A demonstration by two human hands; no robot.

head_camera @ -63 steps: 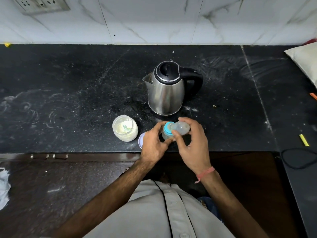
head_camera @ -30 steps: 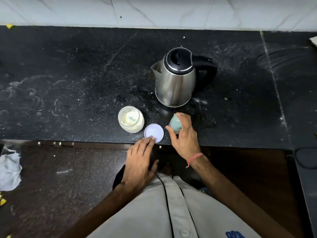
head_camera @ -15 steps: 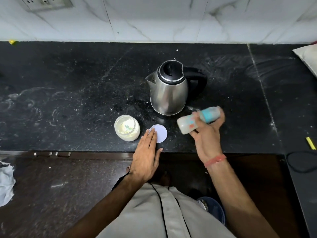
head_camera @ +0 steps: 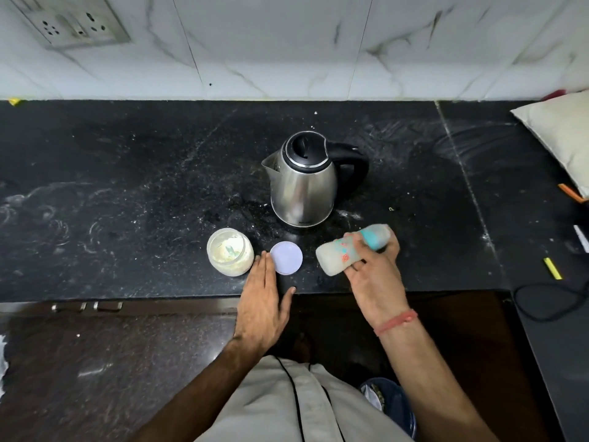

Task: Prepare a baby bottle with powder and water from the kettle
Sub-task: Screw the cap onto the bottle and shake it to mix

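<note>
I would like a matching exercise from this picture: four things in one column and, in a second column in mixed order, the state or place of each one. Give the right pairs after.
Things:
1. kettle
2. baby bottle
3. powder jar
4. round lid

States:
A. lies flat on the counter, next to the left hand's fingertips
B. stands open, with no lid on it
C. held tilted on its side in the right hand
D. stands upright with its black lid closed

Pairs: 1-D, 2-C, 3-B, 4-A
</note>
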